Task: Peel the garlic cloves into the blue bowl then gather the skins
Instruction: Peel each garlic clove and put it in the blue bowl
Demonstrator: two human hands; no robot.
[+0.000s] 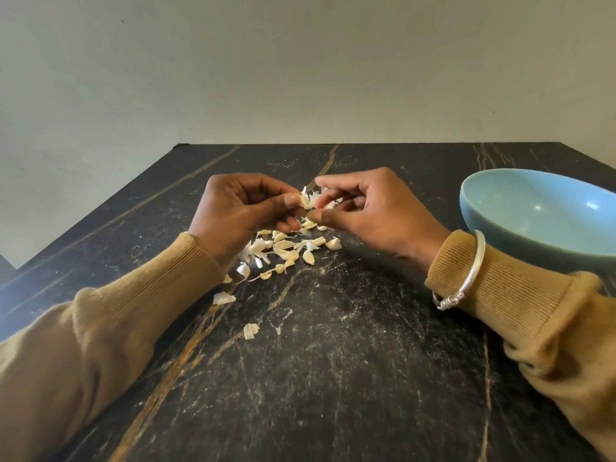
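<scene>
1. At mid-frame, over a dark veined desk (333, 378), both hands work on a single garlic clove (308, 200). The left hand (248, 208) pinches it between thumb and fingers, and the right hand (373, 211) pinches the papery skin flaring from it.
2. Just below the hands, a pile of cloves and skins (286, 248) lies on the desk. Which pieces are already peeled cannot be told from this view.
3. A few stray skins (224, 298) lie apart from the pile, toward the lower left of centre.
4. The blue bowl (533, 243) stands at the right edge of the frame, just beyond the right wrist and partly cut off. The part of its inside that shows holds no cloves.
5. Peeling appears to be at an early stage, with one clove in hand, many waiting and none seen delivered. Gathering the skins is not yet begun, as they lie scattered.
</scene>
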